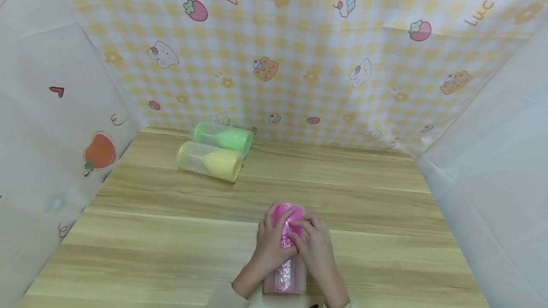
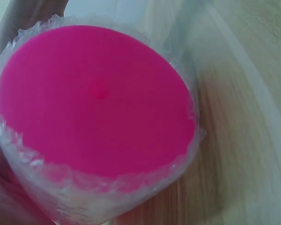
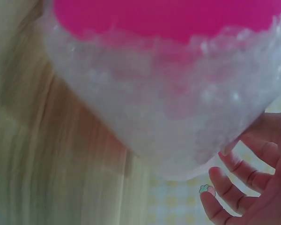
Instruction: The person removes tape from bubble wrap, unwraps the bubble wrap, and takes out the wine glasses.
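While I look down at my two hands, the pink goblet [image 1: 286, 240] in its bubble wrap [image 1: 285, 274] is between them, at the near part of the counter [image 1: 376, 260]. Its long axis runs almost straight away from me. The strongly pink bowl points to the checked cloth [image 1: 299, 94] behind, and the round foot [image 2: 98, 108] faces back to my side. Whether the goblet rests fully on the counter, I cannot tell.

My left hand [image 1: 271, 244] grips it from the left, with the thumb laid across the top. My right hand [image 1: 317, 248] is at its right side, the fingers bent and the tips on the upper face of the wrap; if they pinch the film, I cannot tell. Below both hands, the foot end stays uncovered.

The wrap is clear, shiny and wrinkled, and makes a cylinder around the goblet. The foot is a smooth, flat disc with a small bump in its middle. The counter has a pale wood grain. Farther away on the left, a yellow goblet [image 1: 224, 164] and a green goblet [image 1: 234, 138] lie side by side, wrapped likewise.
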{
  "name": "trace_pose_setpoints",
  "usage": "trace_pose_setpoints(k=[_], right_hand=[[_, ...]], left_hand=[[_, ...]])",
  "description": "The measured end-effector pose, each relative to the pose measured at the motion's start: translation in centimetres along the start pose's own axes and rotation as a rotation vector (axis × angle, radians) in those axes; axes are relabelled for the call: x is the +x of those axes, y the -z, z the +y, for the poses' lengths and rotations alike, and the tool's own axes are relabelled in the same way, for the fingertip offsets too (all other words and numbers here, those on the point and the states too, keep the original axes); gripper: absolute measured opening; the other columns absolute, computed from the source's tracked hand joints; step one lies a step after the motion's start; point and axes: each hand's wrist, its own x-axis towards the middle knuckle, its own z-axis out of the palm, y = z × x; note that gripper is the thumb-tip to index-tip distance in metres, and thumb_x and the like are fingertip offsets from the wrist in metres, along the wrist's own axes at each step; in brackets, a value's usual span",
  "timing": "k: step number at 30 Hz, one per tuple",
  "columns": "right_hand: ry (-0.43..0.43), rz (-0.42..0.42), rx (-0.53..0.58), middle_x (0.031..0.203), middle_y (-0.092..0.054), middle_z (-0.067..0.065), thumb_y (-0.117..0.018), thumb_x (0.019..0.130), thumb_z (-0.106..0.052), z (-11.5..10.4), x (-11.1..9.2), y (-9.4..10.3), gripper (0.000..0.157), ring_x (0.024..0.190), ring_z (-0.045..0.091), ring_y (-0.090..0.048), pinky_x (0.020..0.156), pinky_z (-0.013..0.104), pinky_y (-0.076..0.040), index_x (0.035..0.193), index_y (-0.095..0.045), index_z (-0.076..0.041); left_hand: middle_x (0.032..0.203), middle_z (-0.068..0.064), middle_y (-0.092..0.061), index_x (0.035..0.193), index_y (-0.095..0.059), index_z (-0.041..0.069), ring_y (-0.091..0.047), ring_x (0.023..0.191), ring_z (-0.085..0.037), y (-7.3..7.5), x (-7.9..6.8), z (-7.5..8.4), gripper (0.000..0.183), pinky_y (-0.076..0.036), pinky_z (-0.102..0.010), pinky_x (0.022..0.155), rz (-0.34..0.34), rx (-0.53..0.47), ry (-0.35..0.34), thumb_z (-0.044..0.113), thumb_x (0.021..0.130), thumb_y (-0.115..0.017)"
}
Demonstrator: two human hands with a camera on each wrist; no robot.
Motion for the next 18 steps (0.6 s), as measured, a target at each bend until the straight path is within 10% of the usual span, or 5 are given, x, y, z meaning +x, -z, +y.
trace_pose_setpoints(k=[18], right_hand=[[-0.033, 0.044, -0.019, 0.095, -0.061, -0.003, -0.074, 0.072, -0.018, 0.9, -0.8, 0.2, 0.018, 0.095, 0.013, -0.052, 0.083, 0.035, -0.045, 0.088, -0.068, -0.014]], left_hand=[[0.151, -0.011, -0.006, 0.140, -0.029, 0.035, -0.019, 0.128, -0.043, -1.0, -0.2, 1.2, 0.085, -0.029, -0.065, 0.093, 0.017, 0.094, -0.003, 0.035, 0.067, -0.073]])
